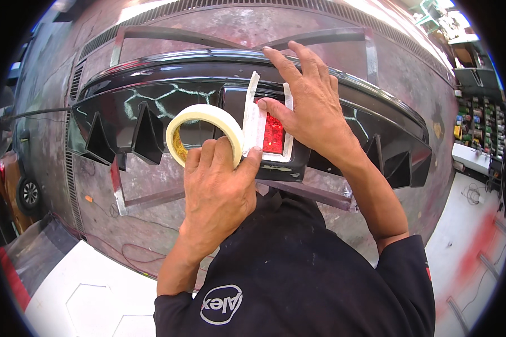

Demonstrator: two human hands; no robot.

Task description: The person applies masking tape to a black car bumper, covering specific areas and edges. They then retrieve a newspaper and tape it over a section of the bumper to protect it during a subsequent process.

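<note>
A glossy black car bumper piece (152, 84) with fin-like ribs lies across the space in front of me. Set in its middle is a red reflector light (274, 135), framed by pale masking tape strips (252, 126). My left hand (218, 182) is closed on a cream masking tape roll (227, 119) just left of the light, its thumb at the lower end of the left strip. With fingers spread over the bumper's upper edge, my right hand (315, 109) rests its thumb at the light's upper left, by the tape.
The bumper rests on a metal frame stand (326, 37). A floor grate (298, 12) runs along the far side. Cans and bottles crowd a shelf (480, 126) at right. Low at left are a white panel (90, 297), a thin red hose (132, 255) and a car wheel (29, 192).
</note>
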